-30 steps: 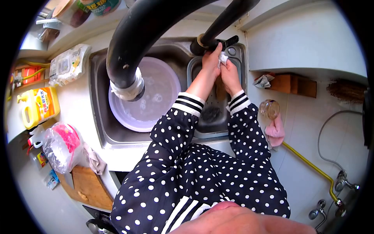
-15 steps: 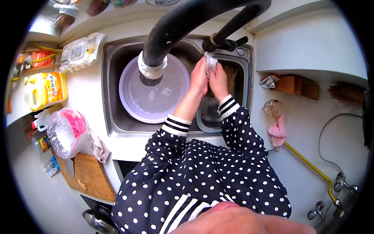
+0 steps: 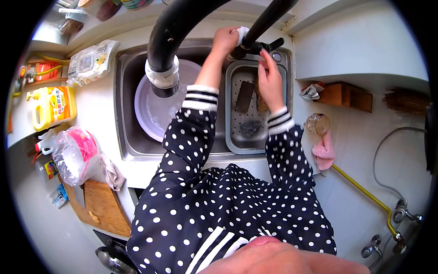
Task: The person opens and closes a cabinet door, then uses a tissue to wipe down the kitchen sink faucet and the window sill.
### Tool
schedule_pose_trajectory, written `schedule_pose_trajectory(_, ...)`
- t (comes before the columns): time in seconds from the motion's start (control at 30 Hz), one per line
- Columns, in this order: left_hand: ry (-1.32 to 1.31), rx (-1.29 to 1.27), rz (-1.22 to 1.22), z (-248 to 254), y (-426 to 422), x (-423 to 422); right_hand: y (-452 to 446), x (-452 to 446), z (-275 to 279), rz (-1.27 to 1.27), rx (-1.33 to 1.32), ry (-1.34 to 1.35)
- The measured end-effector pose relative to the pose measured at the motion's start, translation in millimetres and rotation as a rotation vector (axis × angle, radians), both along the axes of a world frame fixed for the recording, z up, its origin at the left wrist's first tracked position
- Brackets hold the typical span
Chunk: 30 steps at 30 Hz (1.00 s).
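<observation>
My left hand is closed on a white cloth beside the base of the black faucet pipe, behind the sink. Over the right side of the small basin, my right hand has its fingers stretched out near the faucet handle, and I see nothing in it. The grey drain basket below it holds a dark block, a dark scouring pad and a brown fibrous piece partly hidden by my right hand.
A purple basin of cloudy water sits in the large sink under a thick black pipe. Left are a wipes pack, a yellow jug, a plastic bag and a cutting board with a knife. Right are a glass jar and pink cloth.
My hands, together around the white cloth before, are now apart. My left hand has moved up and left with the cloth; my right hand has let go and moved right.
</observation>
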<state>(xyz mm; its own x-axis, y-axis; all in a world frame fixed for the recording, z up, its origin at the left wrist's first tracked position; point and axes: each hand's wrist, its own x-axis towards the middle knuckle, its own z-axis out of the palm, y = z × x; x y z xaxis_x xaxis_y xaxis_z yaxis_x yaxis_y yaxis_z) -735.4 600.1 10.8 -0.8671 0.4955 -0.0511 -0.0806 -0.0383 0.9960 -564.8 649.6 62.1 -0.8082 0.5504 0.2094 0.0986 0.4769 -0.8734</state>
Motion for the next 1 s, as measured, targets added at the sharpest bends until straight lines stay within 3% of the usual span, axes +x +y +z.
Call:
schedule_pose_trajectory(0.07,-0.11,0.05,-0.076,3,-4,-5,17,-29,-13,-0.01,0.147,0.017)
schedule_pose_trajectory(0.17,0.447,-0.119,0.228,-5,-21,30,27,-52,-20,0.036,0.217,-0.078)
schedule_pose_trajectory(0.27,0.293,0.039,0.324,17,-28,79,27,-53,-23,0.062,0.173,-0.11)
schedule_pose_trajectory(0.37,0.466,-0.069,0.252,-14,-19,104,37,-53,-32,0.085,0.145,-0.108)
schedule_pose_trajectory(0.43,0.255,-0.004,0.372,2,-25,121,41,-51,-27,0.129,0.096,-0.157)
schedule_pose_trajectory(0.47,0.151,0.029,0.427,7,-25,124,40,-49,-26,0.189,-0.238,-0.061)
schedule_pose_trajectory(0.57,0.398,0.017,0.612,19,-27,95,33,-36,-4,0.003,-0.627,-0.161)
schedule_pose_trajectory(0.63,0.535,-0.053,0.518,15,-19,67,31,-35,-7,0.013,-0.521,-0.08)
schedule_pose_trajectory(0.7,0.414,-0.137,0.241,6,-19,39,34,-39,-22,0.05,-0.418,-0.067)
schedule_pose_trajectory(0.8,0.095,0.006,0.047,6,-13,11,42,-48,-31,0.124,-0.216,-0.062)
schedule_pose_trajectory(0.93,0.087,-0.246,-0.031,35,5,-7,43,-58,-27,0.09,-0.05,-0.123)
schedule_pose_trajectory(1.0,0.112,-0.076,0.057,7,16,-7,40,-56,-17,0.08,0.024,-0.177)
